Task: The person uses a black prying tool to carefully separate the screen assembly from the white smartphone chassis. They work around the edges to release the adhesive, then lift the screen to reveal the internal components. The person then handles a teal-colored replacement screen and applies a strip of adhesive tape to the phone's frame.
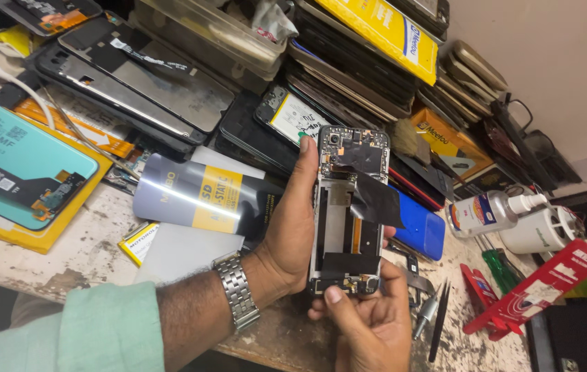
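an opened phone (348, 213), its back removed and circuit parts exposed, is held upright above the worn table (66, 255). it is gripped along its side by the left hand (290, 234), closed around it. its lower edge is pinched by the right hand (369, 324). tweezers (438, 320) are seen lying just beside.

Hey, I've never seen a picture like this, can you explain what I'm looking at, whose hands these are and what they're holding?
This is one view from a camera worn on a person's head, looking down at their own hands. The left hand, with a metal wristwatch, holds an opened phone with its insides showing. The right hand touches its lower end. Below is a worn workbench crowded with stacked phone parts, a clear bottle and tweezers.
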